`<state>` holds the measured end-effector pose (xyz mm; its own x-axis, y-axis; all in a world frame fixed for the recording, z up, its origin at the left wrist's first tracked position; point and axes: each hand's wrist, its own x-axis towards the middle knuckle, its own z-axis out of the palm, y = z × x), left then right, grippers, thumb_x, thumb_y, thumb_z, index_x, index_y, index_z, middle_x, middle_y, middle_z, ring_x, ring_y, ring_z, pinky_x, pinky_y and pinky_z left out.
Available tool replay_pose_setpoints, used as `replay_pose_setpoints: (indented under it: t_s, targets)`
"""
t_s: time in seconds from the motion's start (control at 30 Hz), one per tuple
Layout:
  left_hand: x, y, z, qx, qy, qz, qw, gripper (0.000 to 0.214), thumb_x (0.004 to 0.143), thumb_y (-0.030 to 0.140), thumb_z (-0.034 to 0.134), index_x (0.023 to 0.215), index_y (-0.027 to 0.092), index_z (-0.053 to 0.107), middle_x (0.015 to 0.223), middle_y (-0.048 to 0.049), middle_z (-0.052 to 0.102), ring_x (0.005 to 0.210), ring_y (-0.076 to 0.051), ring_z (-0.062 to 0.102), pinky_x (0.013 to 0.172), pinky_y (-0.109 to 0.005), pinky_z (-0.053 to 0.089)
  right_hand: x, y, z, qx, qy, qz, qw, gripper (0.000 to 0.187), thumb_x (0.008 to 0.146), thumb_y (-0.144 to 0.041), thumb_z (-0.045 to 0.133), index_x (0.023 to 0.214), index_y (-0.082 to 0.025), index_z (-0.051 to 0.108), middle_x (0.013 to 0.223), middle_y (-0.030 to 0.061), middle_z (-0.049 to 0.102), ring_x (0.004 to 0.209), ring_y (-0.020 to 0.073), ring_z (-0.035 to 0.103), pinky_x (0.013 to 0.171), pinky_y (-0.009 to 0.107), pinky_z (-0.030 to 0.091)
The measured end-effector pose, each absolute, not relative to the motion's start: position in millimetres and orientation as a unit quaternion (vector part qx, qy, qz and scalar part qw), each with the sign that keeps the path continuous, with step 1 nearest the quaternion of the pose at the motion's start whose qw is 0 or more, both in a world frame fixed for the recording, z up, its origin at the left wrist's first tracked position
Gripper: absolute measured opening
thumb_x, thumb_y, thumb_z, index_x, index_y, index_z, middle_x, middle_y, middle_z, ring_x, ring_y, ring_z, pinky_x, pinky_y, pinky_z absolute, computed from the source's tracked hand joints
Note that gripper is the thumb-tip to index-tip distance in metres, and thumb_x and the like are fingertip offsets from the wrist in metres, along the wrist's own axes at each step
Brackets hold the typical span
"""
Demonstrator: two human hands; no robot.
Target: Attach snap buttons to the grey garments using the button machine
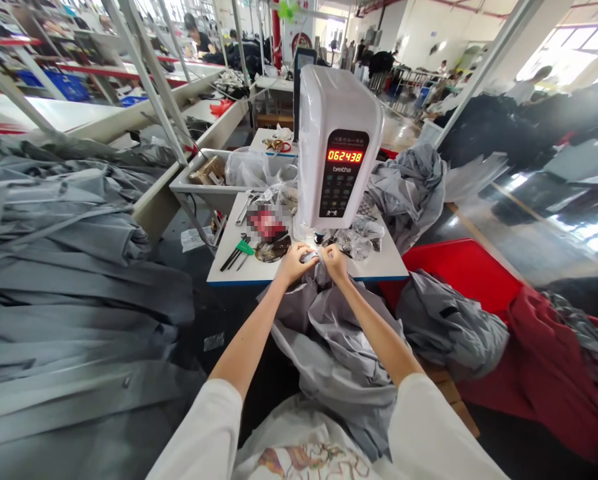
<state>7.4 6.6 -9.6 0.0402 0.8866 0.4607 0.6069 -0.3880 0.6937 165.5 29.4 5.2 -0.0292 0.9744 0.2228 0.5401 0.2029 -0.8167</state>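
Observation:
A white press machine point(341, 100) with a lit red number display rises from the middle of the small white worktable point(229, 260). Right below its head, my left hand point(296, 261) and my right hand point(335, 263) meet at a grey garment point(339, 327). The left thumb and fingers pinch its edge from one side. On the other side my right fingers are closed on the same cloth. From there the garment hangs over the table's front edge into my lap. Fingers hide the exact spot being held under the machine.
Left of the machine lie a green-handled tool point(245, 247) and a dish of small metal parts point(273, 251). Plastic bags point(361, 239) sit to its right. Grey cloth piles point(69, 287) flank me on the left. A red bin point(459, 267) with garments stands at right.

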Motion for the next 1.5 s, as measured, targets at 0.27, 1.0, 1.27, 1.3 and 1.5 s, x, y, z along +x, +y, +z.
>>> replay_pose_setpoints:
  t_s: [0.27, 1.0, 1.27, 1.3, 1.5]
  targets:
    - [7.8, 6.7, -11.1, 0.706, 0.533, 0.441, 0.151, 0.025, 0.079, 0.036, 0.068, 0.099, 0.021, 0.066, 0.11, -0.0056, 0.057, 0.105, -0.019, 0.054, 0.098, -0.032, 0.042, 166.8, 27.4, 8.6, -0.58, -0.661, 0.277, 0.386, 0.028, 0.083, -0.049, 0.042, 0.077, -0.022, 0.047, 0.071, -0.0018, 0.055, 0.07, 0.0156, 0.05, 0.067, 0.025, 0.034]
    - [-13.1, 9.2, 19.4, 0.673, 0.567, 0.349, 0.323, 0.04, 0.073, 0.049, 0.068, 0.094, 0.016, 0.057, 0.079, -0.001, 0.058, 0.066, -0.014, 0.054, 0.064, -0.027, 0.045, 219.9, 45.4, 30.8, -0.477, -0.759, 0.367, 0.25, 0.037, 0.074, -0.051, 0.048, 0.057, -0.018, 0.045, 0.059, -0.003, 0.044, 0.061, 0.0112, 0.039, 0.06, 0.024, 0.028]
    - [-14.4, -8.4, 47.2, 0.653, 0.557, 0.403, 0.319, 0.026, 0.089, 0.03, 0.044, 0.066, 0.019, 0.041, 0.062, 0.0035, 0.04, 0.062, -0.011, 0.039, 0.061, -0.024, 0.034, 201.9, 42.3, 58.2, -0.434, -0.658, 0.496, 0.363, 0.037, 0.075, -0.054, 0.051, 0.07, -0.018, 0.055, 0.064, -0.003, 0.047, 0.064, 0.0117, 0.041, 0.063, 0.024, 0.032]
    - [-12.2, -14.0, 47.5, 0.643, 0.56, 0.413, 0.319, 0.025, 0.09, 0.03, 0.042, 0.067, 0.019, 0.041, 0.062, 0.0036, 0.039, 0.062, -0.011, 0.038, 0.06, -0.024, 0.034, 201.8, 38.0, 61.4, -0.432, -0.65, 0.515, 0.355, 0.037, 0.075, -0.054, 0.052, 0.07, -0.018, 0.054, 0.063, -0.003, 0.047, 0.063, 0.0117, 0.041, 0.062, 0.025, 0.032]
    - [-11.5, -68.0, 54.8, 0.592, 0.572, 0.453, 0.342, 0.032, 0.092, 0.046, 0.038, 0.073, 0.021, 0.04, 0.059, 0.0052, 0.028, 0.052, -0.01, 0.028, 0.049, -0.023, 0.026, 222.6, -6.0, 83.5, -0.366, -0.688, 0.577, 0.246, 0.039, 0.075, -0.056, 0.059, 0.08, -0.016, 0.061, 0.07, -0.001, 0.058, 0.065, 0.0131, 0.05, 0.059, 0.024, 0.036]
